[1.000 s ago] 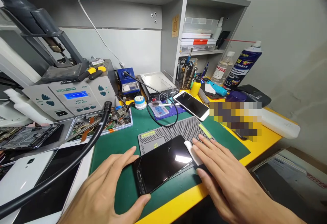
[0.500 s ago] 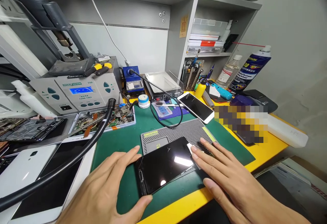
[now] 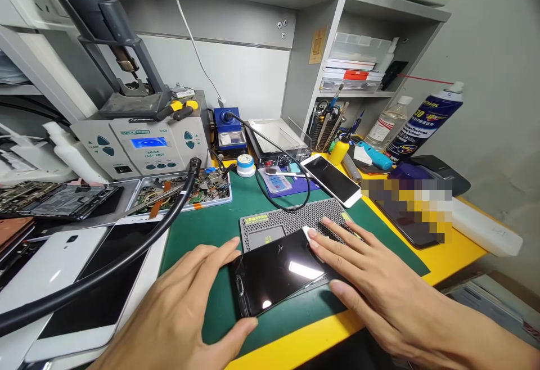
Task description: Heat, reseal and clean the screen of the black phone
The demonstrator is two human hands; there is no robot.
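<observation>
A black smartphone [image 3: 274, 277] with a glossy screen lies at a slant on a grey perforated mat [image 3: 297, 215]. The screen reflects a lamp and has a small star-shaped mark near its upper edge. My left hand [image 3: 185, 291] grips the phone's left end, thumb at the lower corner and fingers at the upper one. Flat over the right end lies my right hand [image 3: 367, 269], fingers stretched, pressing a white wipe [image 3: 307, 233] against the glass. Only a small edge of the wipe shows; the fingers cover the rest.
A white phone [image 3: 333, 179] lies behind the mat. At left are a hot-air station [image 3: 147, 145], its black hose [image 3: 126, 260], a tray of circuit boards [image 3: 206, 193] and more phones. Bottles and a spray can [image 3: 426, 122] stand at back right. A pixelated patch hides part of the right side.
My right hand and the wipe have moved up along the phone's right end. My left hand keeps its grip on the phone. The whole view has shifted slightly.
</observation>
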